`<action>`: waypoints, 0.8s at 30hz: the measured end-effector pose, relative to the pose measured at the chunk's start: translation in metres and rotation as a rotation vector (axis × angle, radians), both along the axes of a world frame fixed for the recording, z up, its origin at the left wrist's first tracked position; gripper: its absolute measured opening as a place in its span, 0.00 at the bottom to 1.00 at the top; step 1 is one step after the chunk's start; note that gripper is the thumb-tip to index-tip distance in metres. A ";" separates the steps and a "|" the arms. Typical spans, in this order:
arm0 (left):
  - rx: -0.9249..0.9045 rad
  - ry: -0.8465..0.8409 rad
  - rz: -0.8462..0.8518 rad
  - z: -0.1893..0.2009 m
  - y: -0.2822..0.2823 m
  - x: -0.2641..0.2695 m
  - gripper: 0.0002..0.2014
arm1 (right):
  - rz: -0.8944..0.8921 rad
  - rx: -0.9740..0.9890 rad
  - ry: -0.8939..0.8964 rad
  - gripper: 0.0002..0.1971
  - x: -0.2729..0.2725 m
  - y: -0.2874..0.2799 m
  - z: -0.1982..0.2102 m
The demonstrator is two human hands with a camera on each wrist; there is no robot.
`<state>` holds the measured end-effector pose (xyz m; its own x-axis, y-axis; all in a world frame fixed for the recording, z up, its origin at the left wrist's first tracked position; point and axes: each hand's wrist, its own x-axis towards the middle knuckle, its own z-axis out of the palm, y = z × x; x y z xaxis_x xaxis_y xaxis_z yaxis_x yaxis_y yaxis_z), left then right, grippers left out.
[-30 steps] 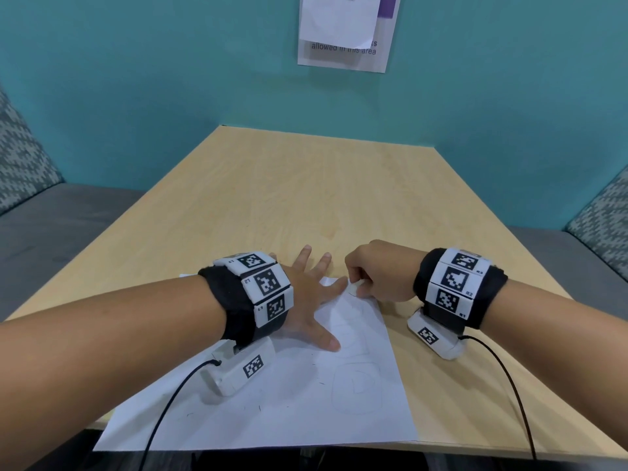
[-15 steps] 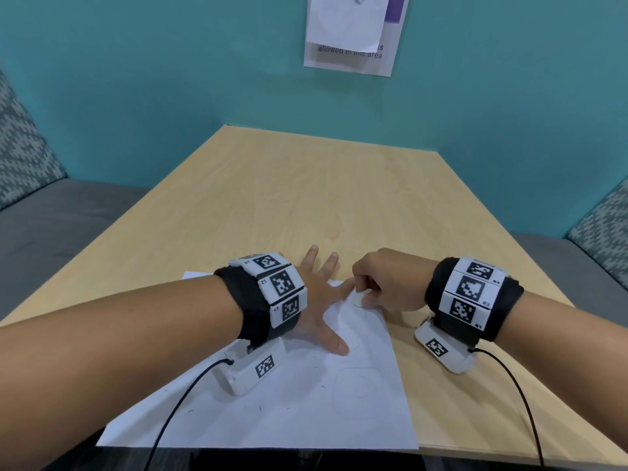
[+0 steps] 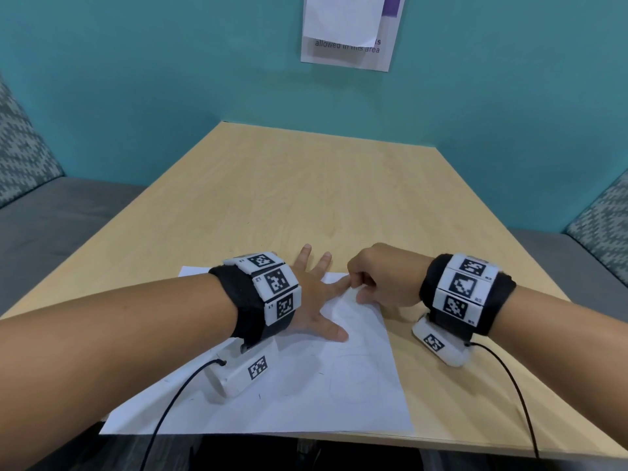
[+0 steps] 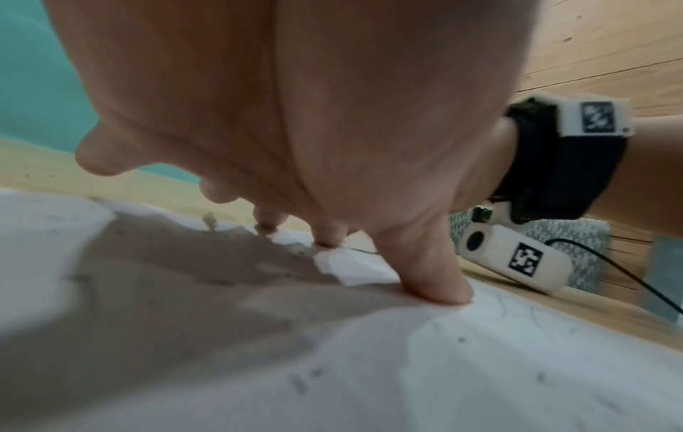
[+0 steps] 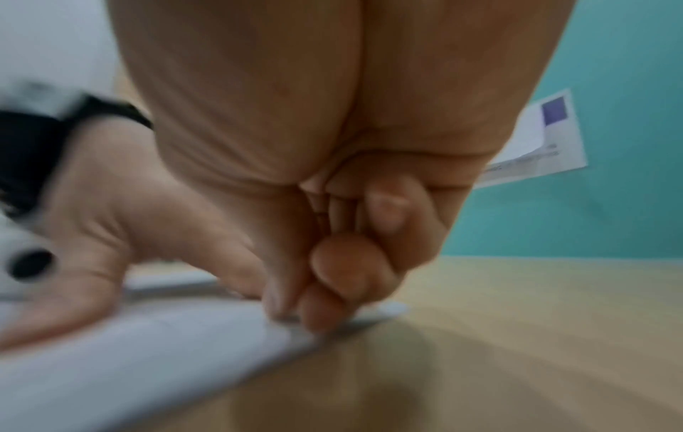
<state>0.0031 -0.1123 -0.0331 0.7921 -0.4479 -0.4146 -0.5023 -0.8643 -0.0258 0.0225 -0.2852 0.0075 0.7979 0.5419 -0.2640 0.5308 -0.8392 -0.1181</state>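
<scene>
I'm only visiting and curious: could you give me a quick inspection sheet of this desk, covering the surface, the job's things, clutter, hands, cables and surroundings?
Surface: light wooden table, grain visible.
Job's things: one white sheet of paper with faint pencil outlines, lying at the table's near edge.
Clutter: nothing seen.
Grips: left hand spread flat, pressing on the sheet; right hand curled, pinching the sheet's far right corner.
Cables: black left cable runs from the wrist camera across the sheet; black right cable crosses the table's near edge.
Surroundings: teal wall with a notice; grey bench; patterned cushions at both sides.
</scene>
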 end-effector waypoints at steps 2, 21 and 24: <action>0.000 -0.002 0.010 0.002 0.000 -0.001 0.48 | -0.007 0.006 -0.011 0.07 0.002 0.000 0.001; 0.003 0.005 0.022 0.004 0.001 -0.003 0.48 | 0.060 0.030 -0.003 0.06 0.003 0.000 0.000; 0.002 0.008 0.009 0.005 0.000 -0.002 0.47 | 0.106 0.024 0.043 0.04 -0.004 0.001 -0.004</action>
